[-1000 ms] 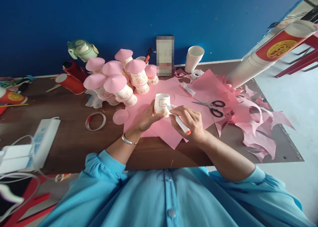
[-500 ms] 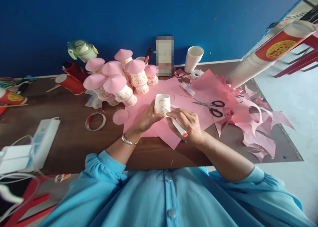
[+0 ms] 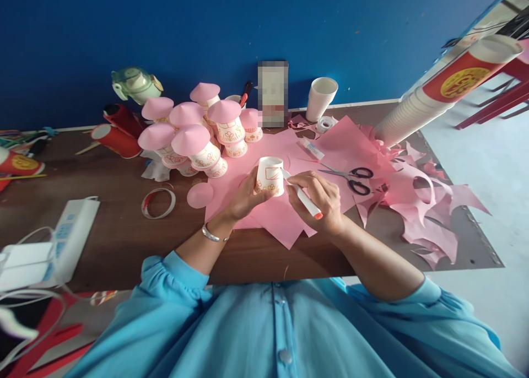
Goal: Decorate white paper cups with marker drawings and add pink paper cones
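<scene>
A white paper cup (image 3: 270,174) is gripped in my left hand (image 3: 247,196), its rim facing up and tilted a little toward me. Orange flowers run round its lower edge, and an orange rectangle with lines inside is drawn above them. My right hand (image 3: 320,199) is closed round a white marker (image 3: 308,203) with an orange end cap. The marker's tip is at the cup's right side; whether it touches cannot be made out. Beneath the hands lies pink paper (image 3: 285,232). To the left stand several decorated cups with pink cone roofs (image 3: 190,140).
Scissors (image 3: 351,174), a glue stick box (image 3: 311,149) and pink scraps (image 3: 433,218) lie to the right. Tall stacked cups (image 3: 438,100) lean there. A tape roll (image 3: 158,203), pink disc (image 3: 200,195) and power strip (image 3: 74,240) are left. A phone (image 3: 273,94) leans on the wall.
My right hand with the marker has shifted right, from the cup's front to its right side. More lines show in the drawn rectangle. My left hand holds the cup nearly still.
</scene>
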Available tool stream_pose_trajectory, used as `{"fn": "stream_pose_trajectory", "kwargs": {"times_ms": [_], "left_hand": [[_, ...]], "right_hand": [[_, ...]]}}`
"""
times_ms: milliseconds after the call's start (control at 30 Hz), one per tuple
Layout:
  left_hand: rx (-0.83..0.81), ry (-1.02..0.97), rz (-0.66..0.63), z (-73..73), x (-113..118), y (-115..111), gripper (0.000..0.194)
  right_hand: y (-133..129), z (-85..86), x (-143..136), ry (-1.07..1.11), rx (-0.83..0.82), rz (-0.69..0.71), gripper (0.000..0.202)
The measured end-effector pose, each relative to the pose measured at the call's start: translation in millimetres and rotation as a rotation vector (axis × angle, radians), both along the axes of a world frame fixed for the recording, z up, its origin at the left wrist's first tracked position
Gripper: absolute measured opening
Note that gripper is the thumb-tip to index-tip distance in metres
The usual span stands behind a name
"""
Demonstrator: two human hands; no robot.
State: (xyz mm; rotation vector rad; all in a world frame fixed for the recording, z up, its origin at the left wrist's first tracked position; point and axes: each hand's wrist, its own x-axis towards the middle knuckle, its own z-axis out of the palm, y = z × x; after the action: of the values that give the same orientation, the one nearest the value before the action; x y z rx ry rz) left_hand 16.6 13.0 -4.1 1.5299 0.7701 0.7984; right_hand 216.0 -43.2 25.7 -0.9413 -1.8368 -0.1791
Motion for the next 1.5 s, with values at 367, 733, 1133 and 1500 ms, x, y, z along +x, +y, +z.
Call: {"fn": "stream_pose_trajectory", "kwargs": {"times_ms": [367,733,1133,1500], "left_hand": [[-0.011,0.028,0.024,-3.0,-1,0,0.063],[0.051,0.088,0.045,1.5,-1,-2,0.067],[0.067,0.083,0.036,0.6,0,-2,0.069],[0.086,0.108,0.042,3.1,0,-2,0.053]], "right_hand": [[-1,-1.6,-4,-0.051,-0.006,-0.026,0.015],[-5,-3.4,-10,-0.058,-0.023,0.056,0.025],[-5,-3.1,-6,-0.018,-0.007,0.050,0.026],[-3,-0.1,-3,-0.051,0.003,-0.027,0.022]]}}
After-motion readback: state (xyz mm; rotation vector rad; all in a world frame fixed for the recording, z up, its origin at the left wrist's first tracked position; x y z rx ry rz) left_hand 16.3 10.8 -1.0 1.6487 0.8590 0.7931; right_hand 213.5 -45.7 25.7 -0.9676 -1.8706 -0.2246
